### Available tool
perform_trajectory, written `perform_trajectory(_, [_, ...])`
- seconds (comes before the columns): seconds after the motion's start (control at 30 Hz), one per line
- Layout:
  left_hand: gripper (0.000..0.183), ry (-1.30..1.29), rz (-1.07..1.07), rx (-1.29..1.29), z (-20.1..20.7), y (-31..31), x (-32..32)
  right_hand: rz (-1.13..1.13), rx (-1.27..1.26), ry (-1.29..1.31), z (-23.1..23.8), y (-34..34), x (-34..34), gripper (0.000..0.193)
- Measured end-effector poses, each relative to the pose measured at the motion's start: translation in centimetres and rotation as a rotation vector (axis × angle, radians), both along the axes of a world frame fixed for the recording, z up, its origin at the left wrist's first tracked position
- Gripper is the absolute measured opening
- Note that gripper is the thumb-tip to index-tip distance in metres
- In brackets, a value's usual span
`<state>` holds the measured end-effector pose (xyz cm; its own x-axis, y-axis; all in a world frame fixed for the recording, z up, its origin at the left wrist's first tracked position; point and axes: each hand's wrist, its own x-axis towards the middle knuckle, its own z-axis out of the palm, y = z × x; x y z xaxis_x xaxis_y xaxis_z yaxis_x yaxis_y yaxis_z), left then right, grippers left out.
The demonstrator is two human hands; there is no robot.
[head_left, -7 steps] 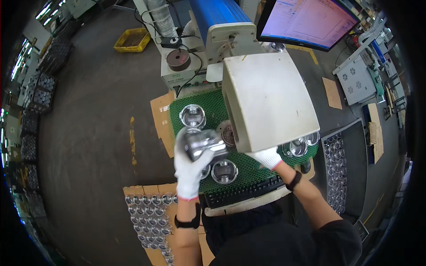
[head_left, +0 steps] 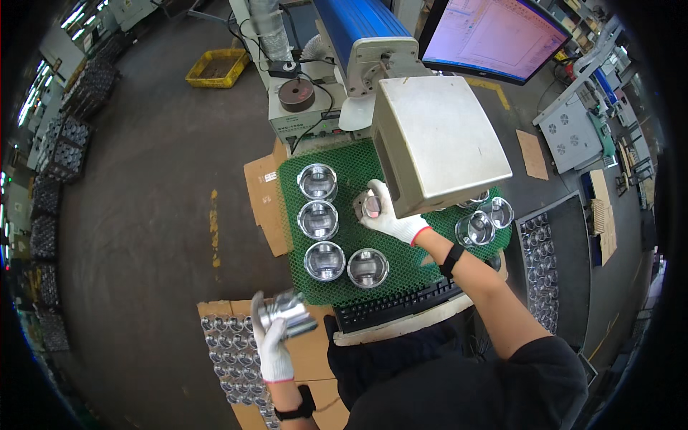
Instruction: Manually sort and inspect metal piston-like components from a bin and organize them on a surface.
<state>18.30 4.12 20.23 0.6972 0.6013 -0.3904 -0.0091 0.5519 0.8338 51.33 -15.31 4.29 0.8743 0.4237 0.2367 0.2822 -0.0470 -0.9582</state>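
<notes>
My gloved left hand (head_left: 272,344) grips a shiny metal piston (head_left: 288,315), tilted and slightly blurred, off the mat's near left corner. In front of the white box-shaped hood (head_left: 444,136), my gloved right hand (head_left: 390,213) has its fingers curled round a round-faced metal part (head_left: 371,206) at the small fixture; the glove hides most of that part. Left of the fixture, a column of pistons (head_left: 317,220) stands on the green mat (head_left: 344,287), with another piston (head_left: 368,269) near the front. More pistons (head_left: 475,228) stand right of my right hand.
A black keyboard (head_left: 401,301) lies along the mat's front edge. Rows of pistons (head_left: 233,351) cover cardboard at lower left; others fill a bin (head_left: 539,272) at right. Behind are a blue machine head (head_left: 365,29), a monitor (head_left: 494,36) and a yellow crate (head_left: 216,68).
My left hand has carried its piston from above the mat down and left, past the edge. My right hand has come from beneath the hood's near edge leftward to the fixture.
</notes>
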Motion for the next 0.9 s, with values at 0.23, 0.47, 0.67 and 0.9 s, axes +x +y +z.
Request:
perform_trajectory(0.23, [0.053, 0.316, 0.240, -0.342, -9.0, -3.9, -21.3, 0.211, -0.941, -0.457, 12.0, 0.3, -1.5, 0.075])
perform_trajectory(0.47, [0.041, 0.495, 0.428, -0.349, -2.8, -8.2, -22.3, 0.004, -0.979, -0.367, 12.9, 2.6, -3.0, 0.052])
perform_trajectory(0.67, [0.044, 0.254, -0.048, -0.294, -4.7, -6.6, -13.8, -0.132, -0.790, -0.602, 19.5, -0.6, -7.5, 0.041])
perform_trajectory(0.9, [0.044, 0.220, -0.551, -0.350, -2.2, -10.4, -3.7, -0.088, -0.673, -0.485, 11.7, -10.9, -19.8, 0.055])
